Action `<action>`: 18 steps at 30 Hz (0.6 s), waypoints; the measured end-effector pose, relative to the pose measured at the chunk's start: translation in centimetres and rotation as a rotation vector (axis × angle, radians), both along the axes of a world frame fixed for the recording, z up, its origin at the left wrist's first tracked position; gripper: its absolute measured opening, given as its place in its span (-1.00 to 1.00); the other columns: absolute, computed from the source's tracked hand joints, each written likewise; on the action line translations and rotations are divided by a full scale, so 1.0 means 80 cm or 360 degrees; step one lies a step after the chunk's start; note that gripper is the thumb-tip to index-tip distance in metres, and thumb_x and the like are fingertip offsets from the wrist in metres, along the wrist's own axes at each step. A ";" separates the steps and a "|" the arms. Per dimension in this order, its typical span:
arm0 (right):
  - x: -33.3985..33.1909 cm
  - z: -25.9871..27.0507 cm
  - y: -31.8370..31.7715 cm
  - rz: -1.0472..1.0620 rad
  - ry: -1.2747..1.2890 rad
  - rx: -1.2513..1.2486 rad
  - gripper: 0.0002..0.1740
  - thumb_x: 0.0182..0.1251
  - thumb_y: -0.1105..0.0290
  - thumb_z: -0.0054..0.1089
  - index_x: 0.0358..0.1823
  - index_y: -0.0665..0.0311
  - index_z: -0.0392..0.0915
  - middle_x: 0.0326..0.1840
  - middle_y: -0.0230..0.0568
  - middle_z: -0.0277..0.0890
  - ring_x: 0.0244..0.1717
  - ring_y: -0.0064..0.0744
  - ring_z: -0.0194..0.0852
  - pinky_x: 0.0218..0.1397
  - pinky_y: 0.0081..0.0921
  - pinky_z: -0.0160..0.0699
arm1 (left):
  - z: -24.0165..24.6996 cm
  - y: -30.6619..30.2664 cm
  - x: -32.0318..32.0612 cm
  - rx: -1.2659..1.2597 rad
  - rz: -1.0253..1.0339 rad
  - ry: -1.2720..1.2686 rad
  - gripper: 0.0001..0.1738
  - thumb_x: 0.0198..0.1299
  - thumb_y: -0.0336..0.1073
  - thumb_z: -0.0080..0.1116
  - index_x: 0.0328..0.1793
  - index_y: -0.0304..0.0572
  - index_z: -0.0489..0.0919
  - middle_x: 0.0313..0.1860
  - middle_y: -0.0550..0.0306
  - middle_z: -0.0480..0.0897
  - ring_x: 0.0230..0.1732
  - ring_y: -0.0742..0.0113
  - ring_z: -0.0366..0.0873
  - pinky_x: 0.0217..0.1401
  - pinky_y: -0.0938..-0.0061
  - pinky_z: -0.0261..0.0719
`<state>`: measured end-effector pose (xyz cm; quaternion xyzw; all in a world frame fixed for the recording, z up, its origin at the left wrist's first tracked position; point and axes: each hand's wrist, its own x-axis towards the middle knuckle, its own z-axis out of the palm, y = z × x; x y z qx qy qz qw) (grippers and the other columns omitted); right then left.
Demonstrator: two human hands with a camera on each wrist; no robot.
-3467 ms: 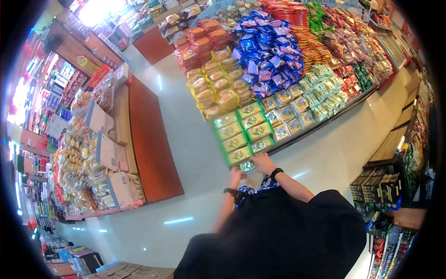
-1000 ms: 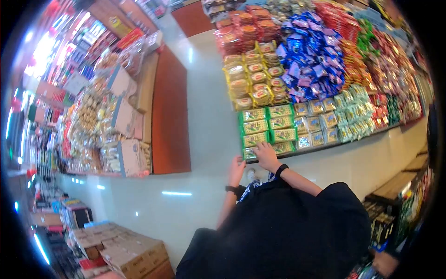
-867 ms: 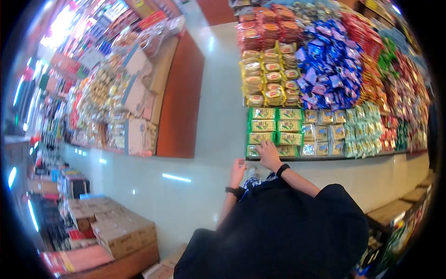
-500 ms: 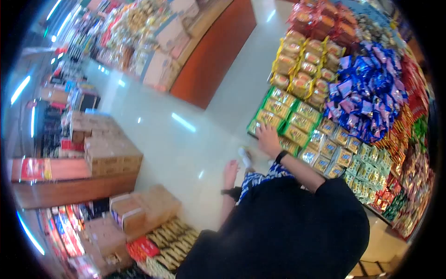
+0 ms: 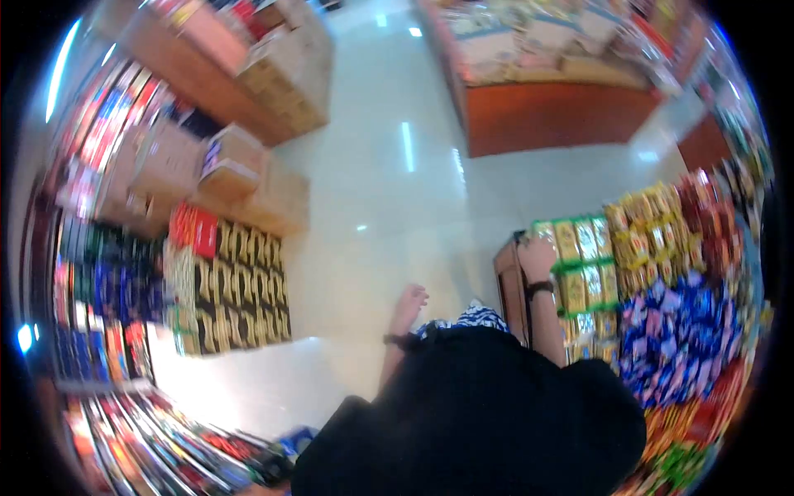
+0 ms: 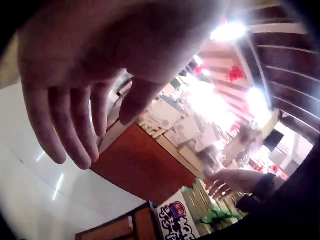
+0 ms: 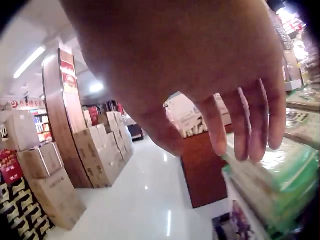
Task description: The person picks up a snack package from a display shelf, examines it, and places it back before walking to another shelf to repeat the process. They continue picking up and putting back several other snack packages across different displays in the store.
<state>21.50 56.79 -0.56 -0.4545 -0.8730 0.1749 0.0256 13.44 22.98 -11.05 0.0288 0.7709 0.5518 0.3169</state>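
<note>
Round we swing: green-trimmed packets [image 5: 593,285] now sit right of frame, our right hand [image 5: 538,258] loose-fingered over them. Our left hand [image 5: 408,306] hangs empty, fingers slack.

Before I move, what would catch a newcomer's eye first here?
Probably the heap of shiny blue packets, lower right in the head view. Then the right hand at the green-edged packs, up and left of that heap. Across the floor on the left, black-and-gold packages sit in neat rows.

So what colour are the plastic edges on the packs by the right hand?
Green; the packs' edges by the right hand show best in the head view.
</note>
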 end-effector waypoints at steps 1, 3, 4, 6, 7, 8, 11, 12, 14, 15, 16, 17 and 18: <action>-0.012 -0.026 -0.015 0.0100 0.0033 0.0080 -0.65 0.18 0.21 0.16 -0.08 0.27 0.59 -0.11 0.07 0.61 -0.05 0.17 0.61 -0.04 0.02 0.60 | -0.002 -0.020 0.004 0.0033 0.0082 0.0057 -0.65 0.33 -0.22 0.14 0.15 -0.25 0.55 -0.10 0.03 0.69 -0.16 0.30 0.67 -0.15 0.40 0.60; -0.038 -0.060 -0.058 0.0398 0.0073 0.0081 -0.65 0.25 0.18 0.12 -0.08 0.28 0.58 -0.14 0.11 0.63 -0.08 0.18 0.62 -0.01 -0.02 0.60 | -0.001 -0.067 0.014 0.0013 0.0222 0.0102 -0.66 0.32 -0.23 0.14 0.13 -0.25 0.56 -0.14 0.04 0.70 -0.15 0.29 0.68 -0.12 0.39 0.61; -0.053 -0.060 -0.090 0.0596 0.0077 0.0008 -0.65 0.25 0.18 0.12 -0.08 0.28 0.58 -0.14 0.10 0.65 -0.07 0.16 0.63 0.00 -0.03 0.61 | 0.004 -0.096 0.019 -0.0033 0.0278 0.0094 -0.66 0.32 -0.23 0.14 0.13 -0.25 0.57 -0.15 0.04 0.70 -0.14 0.29 0.68 -0.12 0.39 0.61; -0.084 -0.068 -0.158 0.0984 0.0095 -0.0170 -0.65 0.26 0.17 0.14 -0.07 0.26 0.59 -0.14 0.06 0.66 -0.09 0.12 0.64 -0.01 -0.05 0.60 | 0.010 -0.155 0.028 -0.0081 0.0401 0.0103 -0.67 0.32 -0.22 0.13 0.11 -0.24 0.58 -0.18 0.03 0.70 -0.12 0.28 0.68 -0.10 0.39 0.61; -0.099 -0.076 -0.197 0.1174 0.0105 -0.0272 -0.65 0.25 0.16 0.17 -0.06 0.24 0.60 -0.14 0.02 0.66 -0.11 0.09 0.65 -0.03 -0.06 0.60 | 0.011 -0.186 0.035 -0.0080 0.0470 0.0120 -0.67 0.33 -0.21 0.13 0.11 -0.24 0.58 -0.19 0.02 0.70 -0.11 0.27 0.68 -0.09 0.39 0.61; -0.109 -0.082 -0.236 0.1357 0.0106 -0.0377 -0.64 0.25 0.15 0.19 -0.05 0.22 0.61 -0.15 -0.02 0.67 -0.14 0.06 0.65 -0.04 -0.07 0.60 | 0.013 -0.218 0.043 -0.0080 0.0531 0.0132 -0.68 0.33 -0.20 0.13 0.10 -0.23 0.59 -0.20 0.01 0.70 -0.09 0.26 0.68 -0.08 0.39 0.61; -0.127 -0.036 -0.371 0.1661 0.0123 -0.0640 -0.67 0.28 0.20 0.21 -0.03 0.24 0.60 -0.21 -0.05 0.67 -0.17 -0.03 0.65 -0.06 -0.17 0.61 | 0.068 -0.307 0.064 -0.0245 0.0671 0.0423 -0.71 0.36 -0.24 0.12 0.11 -0.22 0.58 -0.10 0.03 0.72 -0.08 0.27 0.68 0.05 0.39 0.60; -0.135 -0.023 -0.416 0.1741 0.0208 -0.0726 -0.69 0.30 0.22 0.21 -0.04 0.24 0.59 -0.23 -0.07 0.67 -0.19 -0.07 0.65 -0.08 -0.21 0.62 | 0.073 -0.338 0.075 -0.0235 0.0747 0.0463 -0.71 0.37 -0.26 0.12 0.12 -0.22 0.57 -0.06 0.05 0.72 -0.08 0.29 0.69 0.08 0.40 0.60; -0.142 -0.008 -0.501 0.1899 0.0341 -0.0934 -0.74 0.34 0.28 0.21 -0.04 0.26 0.59 -0.26 -0.11 0.66 -0.22 -0.16 0.65 -0.11 -0.30 0.63 | 0.067 -0.398 0.091 -0.0221 0.0886 0.0514 -0.71 0.39 -0.28 0.13 0.15 -0.23 0.55 -0.06 0.04 0.73 -0.05 0.28 0.69 0.09 0.40 0.61; -0.145 0.004 -0.539 0.2019 0.0350 -0.0979 -0.75 0.35 0.30 0.21 -0.04 0.26 0.59 -0.27 -0.12 0.66 -0.23 -0.19 0.65 -0.12 -0.34 0.63 | 0.096 -0.423 0.094 -0.0211 0.0984 0.0480 -0.71 0.39 -0.28 0.13 0.16 -0.23 0.54 -0.05 0.04 0.73 -0.04 0.28 0.69 0.09 0.40 0.61; -0.152 0.018 -0.578 0.2136 0.0367 -0.1035 -0.77 0.36 0.33 0.21 -0.04 0.27 0.58 -0.28 -0.14 0.66 -0.25 -0.22 0.65 -0.13 -0.37 0.63 | 0.118 -0.450 0.097 -0.0209 0.1080 0.0452 -0.71 0.40 -0.29 0.12 0.17 -0.23 0.54 -0.05 0.04 0.73 -0.04 0.29 0.69 0.09 0.40 0.61; -0.153 0.029 -0.616 0.2245 0.0392 -0.1097 -0.79 0.37 0.35 0.20 -0.04 0.27 0.58 -0.29 -0.15 0.65 -0.26 -0.26 0.64 -0.15 -0.41 0.63 | 0.124 -0.475 0.103 -0.0306 0.1147 0.0551 -0.71 0.42 -0.28 0.10 0.17 -0.24 0.53 -0.05 0.05 0.73 -0.04 0.30 0.70 0.08 0.41 0.62; -0.151 0.034 -0.647 0.2313 0.0360 -0.1151 -0.79 0.37 0.36 0.21 -0.04 0.27 0.58 -0.28 -0.16 0.66 -0.27 -0.27 0.64 -0.15 -0.41 0.63 | 0.131 -0.496 0.113 -0.0221 0.1259 0.0545 -0.72 0.42 -0.29 0.10 0.17 -0.23 0.54 -0.05 0.03 0.73 -0.04 0.27 0.71 0.06 0.40 0.62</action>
